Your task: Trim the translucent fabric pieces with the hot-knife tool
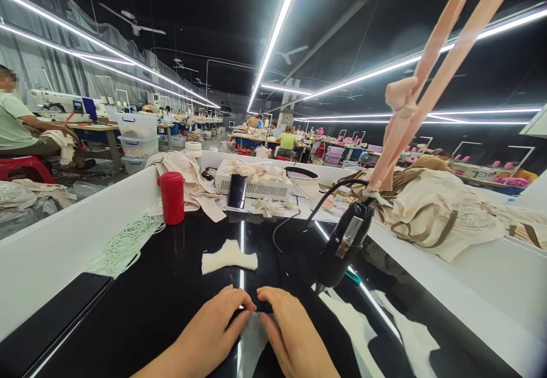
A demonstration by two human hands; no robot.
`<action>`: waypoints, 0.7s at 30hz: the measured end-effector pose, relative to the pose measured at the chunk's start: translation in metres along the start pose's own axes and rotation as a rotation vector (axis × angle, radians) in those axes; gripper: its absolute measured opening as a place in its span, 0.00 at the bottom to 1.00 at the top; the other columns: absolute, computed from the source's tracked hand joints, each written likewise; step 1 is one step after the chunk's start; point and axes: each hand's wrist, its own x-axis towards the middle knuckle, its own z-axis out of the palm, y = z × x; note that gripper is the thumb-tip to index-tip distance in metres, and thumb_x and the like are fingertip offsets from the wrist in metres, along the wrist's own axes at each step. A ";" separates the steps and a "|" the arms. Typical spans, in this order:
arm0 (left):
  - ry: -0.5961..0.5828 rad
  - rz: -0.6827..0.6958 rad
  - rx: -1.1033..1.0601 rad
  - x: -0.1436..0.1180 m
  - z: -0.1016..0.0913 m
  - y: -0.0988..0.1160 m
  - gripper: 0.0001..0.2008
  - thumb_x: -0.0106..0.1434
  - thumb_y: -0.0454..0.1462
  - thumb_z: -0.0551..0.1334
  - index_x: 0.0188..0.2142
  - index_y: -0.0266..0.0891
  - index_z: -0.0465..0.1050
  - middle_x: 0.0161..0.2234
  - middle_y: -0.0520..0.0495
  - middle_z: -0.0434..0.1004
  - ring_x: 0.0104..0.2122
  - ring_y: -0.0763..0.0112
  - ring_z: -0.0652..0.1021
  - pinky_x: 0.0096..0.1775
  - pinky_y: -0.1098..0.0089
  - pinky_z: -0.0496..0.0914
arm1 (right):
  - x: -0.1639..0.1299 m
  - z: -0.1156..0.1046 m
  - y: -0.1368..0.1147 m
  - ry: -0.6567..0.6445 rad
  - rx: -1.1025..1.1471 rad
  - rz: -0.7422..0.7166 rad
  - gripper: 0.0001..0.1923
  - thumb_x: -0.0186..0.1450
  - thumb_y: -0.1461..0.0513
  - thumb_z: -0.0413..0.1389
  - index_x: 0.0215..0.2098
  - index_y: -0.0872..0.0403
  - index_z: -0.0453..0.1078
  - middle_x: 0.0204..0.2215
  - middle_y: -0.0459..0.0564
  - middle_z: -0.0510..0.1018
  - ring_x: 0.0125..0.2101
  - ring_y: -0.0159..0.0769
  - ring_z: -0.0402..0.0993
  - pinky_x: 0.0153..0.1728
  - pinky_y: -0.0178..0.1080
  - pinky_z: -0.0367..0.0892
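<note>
Low on the glossy black counter [162, 298], the left hand [213, 326] and right hand [290, 332] meet fingertip to fingertip, fingers curled and pinched on a small pale fabric piece [252, 338] lying between them. At 12 o'clock from the hands lies a cream cut piece [228, 257]; at 1 o'clock hangs a black tool [342, 241]; at 11 o'clock stands a red cup [171, 197]

Glossy black tabletop [171, 287]; matt cream cloth piece [228, 256]; smooth red plastic cup [171, 197].
</note>
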 end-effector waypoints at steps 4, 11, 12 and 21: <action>-0.003 -0.026 -0.047 -0.002 0.000 -0.001 0.09 0.73 0.39 0.54 0.40 0.44 0.72 0.38 0.52 0.76 0.37 0.67 0.77 0.40 0.70 0.68 | -0.008 0.013 0.002 -0.052 0.121 0.081 0.11 0.79 0.56 0.43 0.50 0.48 0.65 0.38 0.49 0.79 0.37 0.39 0.79 0.40 0.39 0.74; -0.002 -0.038 -0.161 0.002 -0.003 0.001 0.08 0.72 0.39 0.56 0.37 0.43 0.71 0.33 0.55 0.76 0.34 0.70 0.75 0.38 0.72 0.67 | -0.006 -0.002 0.000 -0.284 0.224 0.262 0.07 0.77 0.61 0.47 0.43 0.48 0.66 0.35 0.45 0.75 0.36 0.36 0.74 0.39 0.37 0.70; 0.000 -0.038 -0.177 0.003 -0.003 0.001 0.08 0.72 0.39 0.56 0.37 0.43 0.71 0.33 0.55 0.76 0.34 0.69 0.75 0.38 0.71 0.67 | -0.005 -0.004 0.000 -0.308 0.229 0.260 0.07 0.77 0.62 0.47 0.42 0.48 0.66 0.35 0.44 0.75 0.36 0.36 0.74 0.39 0.37 0.69; 0.011 -0.079 -0.297 0.003 -0.004 -0.003 0.13 0.71 0.44 0.57 0.51 0.44 0.72 0.34 0.53 0.76 0.36 0.66 0.76 0.42 0.68 0.68 | -0.005 -0.004 0.003 -0.322 0.284 0.297 0.08 0.76 0.64 0.48 0.41 0.47 0.66 0.37 0.43 0.76 0.37 0.34 0.75 0.39 0.34 0.68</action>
